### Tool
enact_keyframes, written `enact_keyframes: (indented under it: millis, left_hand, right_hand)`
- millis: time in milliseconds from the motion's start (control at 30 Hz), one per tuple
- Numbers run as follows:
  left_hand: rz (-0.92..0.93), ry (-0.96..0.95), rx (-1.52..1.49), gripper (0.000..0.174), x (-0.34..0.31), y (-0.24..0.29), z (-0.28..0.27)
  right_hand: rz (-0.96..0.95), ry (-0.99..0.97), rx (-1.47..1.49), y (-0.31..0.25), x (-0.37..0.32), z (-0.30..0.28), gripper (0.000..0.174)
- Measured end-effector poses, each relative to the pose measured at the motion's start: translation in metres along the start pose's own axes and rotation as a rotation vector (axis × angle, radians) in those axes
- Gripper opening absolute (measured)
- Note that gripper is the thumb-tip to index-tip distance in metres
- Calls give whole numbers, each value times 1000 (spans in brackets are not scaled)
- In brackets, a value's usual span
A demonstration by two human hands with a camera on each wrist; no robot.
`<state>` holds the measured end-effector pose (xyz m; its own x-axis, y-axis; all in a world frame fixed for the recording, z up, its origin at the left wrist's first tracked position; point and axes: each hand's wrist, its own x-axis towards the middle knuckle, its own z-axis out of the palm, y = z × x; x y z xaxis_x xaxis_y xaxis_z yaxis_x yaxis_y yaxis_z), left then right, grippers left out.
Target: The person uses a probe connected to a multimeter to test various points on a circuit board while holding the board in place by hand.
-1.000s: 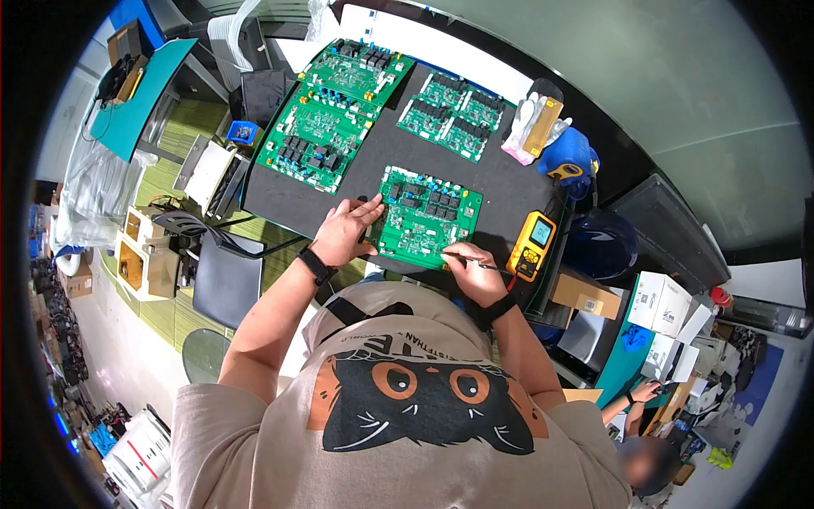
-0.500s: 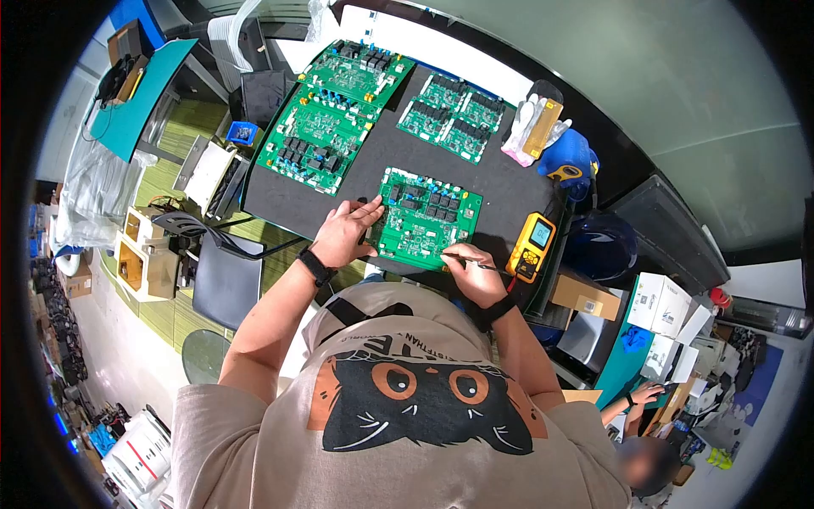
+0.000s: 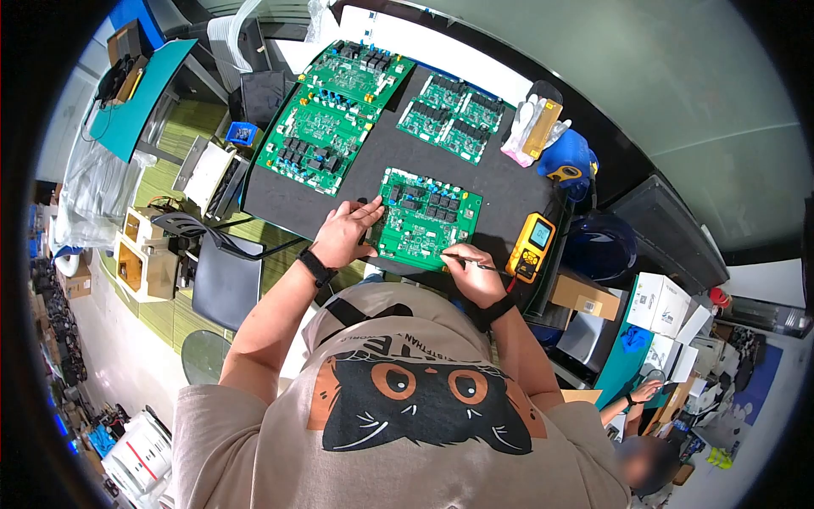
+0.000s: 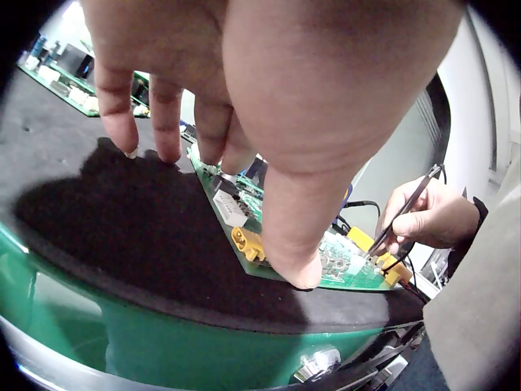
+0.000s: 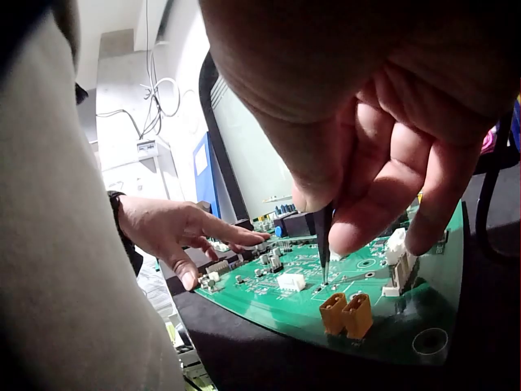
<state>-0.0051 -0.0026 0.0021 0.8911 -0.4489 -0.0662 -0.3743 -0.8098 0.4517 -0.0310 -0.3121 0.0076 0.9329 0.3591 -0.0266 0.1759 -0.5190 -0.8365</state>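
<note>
The right hand (image 3: 477,273) has thumb and fingers pinched round a thin dark probe (image 5: 323,236). The probe is held near upright, its tip touching the green circuit board (image 3: 428,216) just behind a pair of yellow connectors (image 5: 346,314) at the board's near edge. The left hand (image 3: 343,231) holds nothing, its fingers straight and spread. Its thumb tip is pressed on the board's edge, and the other fingertips rest at the board's left side and on the dark surface (image 3: 509,182) beside it. The circuit board lies flat on the surface directly in front of the person, between the two hands. A yellow multimeter (image 3: 532,246) lies just right of the board, near the right hand. Farther back on the surface are two large green boards (image 3: 335,106) at the left, a set of smaller boards (image 3: 454,106) beside them, and white gloves (image 3: 530,127) at the far right.
</note>
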Motion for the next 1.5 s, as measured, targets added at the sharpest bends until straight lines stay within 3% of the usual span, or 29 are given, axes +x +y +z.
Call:
enact_keyframes:
  millis: [1500]
  left_hand:
    - [-38,-21,-13,95,1,10,-8]
  right_hand:
    - [-15,15,36,-1,-2,-1,14]
